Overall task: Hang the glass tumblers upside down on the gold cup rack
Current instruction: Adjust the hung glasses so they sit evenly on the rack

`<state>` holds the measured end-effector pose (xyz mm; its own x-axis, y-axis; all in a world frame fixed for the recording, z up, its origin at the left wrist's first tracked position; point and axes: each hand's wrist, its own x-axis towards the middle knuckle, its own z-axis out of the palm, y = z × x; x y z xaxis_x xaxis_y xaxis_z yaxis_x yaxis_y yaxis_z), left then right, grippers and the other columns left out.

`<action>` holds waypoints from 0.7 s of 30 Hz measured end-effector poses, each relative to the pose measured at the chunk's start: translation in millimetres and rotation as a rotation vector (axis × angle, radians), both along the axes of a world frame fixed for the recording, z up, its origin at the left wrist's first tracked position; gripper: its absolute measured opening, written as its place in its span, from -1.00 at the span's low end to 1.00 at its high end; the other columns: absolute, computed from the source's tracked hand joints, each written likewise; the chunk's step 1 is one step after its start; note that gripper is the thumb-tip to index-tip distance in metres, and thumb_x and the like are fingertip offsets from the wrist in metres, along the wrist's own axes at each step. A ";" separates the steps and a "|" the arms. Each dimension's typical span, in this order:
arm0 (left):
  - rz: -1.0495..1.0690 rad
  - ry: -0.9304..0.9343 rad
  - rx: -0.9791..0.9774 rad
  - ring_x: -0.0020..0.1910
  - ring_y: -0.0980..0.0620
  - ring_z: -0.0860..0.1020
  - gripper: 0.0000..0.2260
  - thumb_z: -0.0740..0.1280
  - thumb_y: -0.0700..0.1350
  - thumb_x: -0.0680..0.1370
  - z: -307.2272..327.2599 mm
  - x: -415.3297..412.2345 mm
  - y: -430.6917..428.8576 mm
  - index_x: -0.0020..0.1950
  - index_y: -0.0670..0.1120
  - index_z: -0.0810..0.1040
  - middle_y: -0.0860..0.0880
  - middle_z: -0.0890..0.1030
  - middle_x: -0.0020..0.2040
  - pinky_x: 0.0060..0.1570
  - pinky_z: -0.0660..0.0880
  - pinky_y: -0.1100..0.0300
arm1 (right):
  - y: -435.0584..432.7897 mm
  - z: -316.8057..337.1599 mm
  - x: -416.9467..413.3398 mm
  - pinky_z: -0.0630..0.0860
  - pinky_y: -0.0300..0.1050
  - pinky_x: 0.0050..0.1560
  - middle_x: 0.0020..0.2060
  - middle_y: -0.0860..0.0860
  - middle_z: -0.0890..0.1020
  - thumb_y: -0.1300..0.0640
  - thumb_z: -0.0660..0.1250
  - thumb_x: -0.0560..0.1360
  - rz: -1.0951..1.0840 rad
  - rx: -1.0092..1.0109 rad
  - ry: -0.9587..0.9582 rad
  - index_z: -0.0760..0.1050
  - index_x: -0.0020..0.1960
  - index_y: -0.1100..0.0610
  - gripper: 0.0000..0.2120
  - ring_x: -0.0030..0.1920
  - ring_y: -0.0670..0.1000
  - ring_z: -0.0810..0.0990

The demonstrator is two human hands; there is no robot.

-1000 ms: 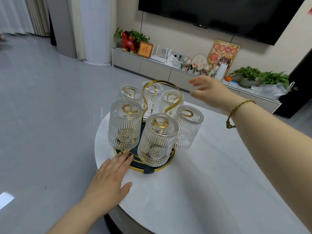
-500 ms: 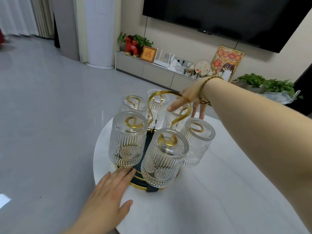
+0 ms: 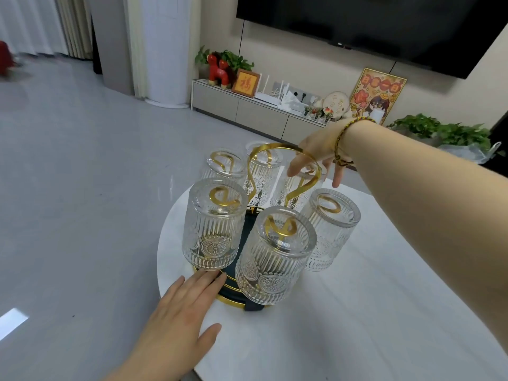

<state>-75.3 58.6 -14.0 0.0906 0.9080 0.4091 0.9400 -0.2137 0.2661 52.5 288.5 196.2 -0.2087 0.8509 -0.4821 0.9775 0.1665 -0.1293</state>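
The gold cup rack (image 3: 283,149) stands on a round white table (image 3: 357,312), with a looped gold handle on top and a dark round base (image 3: 233,294). Several ribbed glass tumblers hang upside down on its gold hooks; the nearest tumbler (image 3: 272,259) is at the front, another (image 3: 213,224) at the left. My left hand (image 3: 178,314) lies flat on the table, fingertips touching the base rim. My right hand (image 3: 320,155) reaches over the back right of the rack, fingers spread around the far right tumbler (image 3: 295,188), beside the handle.
The table's left edge (image 3: 162,243) drops to a grey tiled floor. Behind stands a low TV cabinet (image 3: 247,108) with ornaments and plants, and a wall-mounted screen (image 3: 384,23) above. A white column unit (image 3: 165,50) is at the back left.
My right hand came down from above the table's far side to the rack's back right, by the handle. The view moved closer. My left hand stayed at the base.
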 end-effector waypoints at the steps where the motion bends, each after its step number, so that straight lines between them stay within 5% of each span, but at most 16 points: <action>1: 0.007 0.005 0.006 0.10 0.09 0.35 -0.48 0.23 0.06 0.28 0.9 0.0 -0.2 0.19 -0.09 0.33 -0.07 0.66 0.05 0.33 -0.12 0.37 | 1.7 0.9 0.6 0.55 0.17 0.01 0.26 0.23 0.29 -0.02 0.39 0.32 0.009 -0.011 -0.016 0.27 0.25 0.21 -0.39 0.24 0.31 0.38; 5: 0.010 0.017 0.014 0.10 0.09 0.35 -0.40 0.34 0.02 0.18 -0.8 0.6 1.3 0.19 -0.08 0.33 -0.06 0.66 0.05 0.33 -0.13 0.37 | -4.2 2.4 4.2 0.60 0.12 -0.18 0.34 0.20 0.27 -0.05 0.40 0.28 0.009 0.005 0.051 0.30 0.24 0.19 -0.37 0.30 0.28 0.28; 12: 0.017 0.046 0.019 0.10 0.10 0.35 -0.35 0.38 0.01 0.13 -0.9 0.6 2.6 0.19 -0.07 0.33 -0.05 0.66 0.05 0.32 -0.11 0.36 | -2.0 1.0 5.0 0.59 0.11 -0.18 0.39 0.18 0.23 -0.05 0.38 0.30 0.044 0.037 0.076 0.26 0.28 0.17 -0.35 0.34 0.27 0.24; 16: 0.006 0.052 0.018 0.10 0.10 0.35 -0.18 0.63 -0.03 0.02 -3.1 0.6 3.1 0.19 -0.08 0.33 -0.06 0.66 0.04 0.30 -0.07 0.34 | 0.6 3.3 5.2 0.53 0.12 0.03 0.40 0.12 0.24 -0.13 0.37 0.27 0.081 0.084 0.107 0.17 0.35 0.10 -0.24 0.33 0.19 0.27; 21: -0.006 0.064 0.001 0.09 0.12 0.35 -0.12 0.64 0.01 -0.05 -2.8 -0.1 3.3 0.18 -0.06 0.34 -0.03 0.67 0.03 0.31 -0.07 0.38 | -0.7 5.3 -8.2 0.40 0.03 0.17 0.39 0.10 0.27 -0.11 0.40 0.23 0.211 0.166 0.211 0.08 0.39 0.02 -0.16 0.30 0.18 0.34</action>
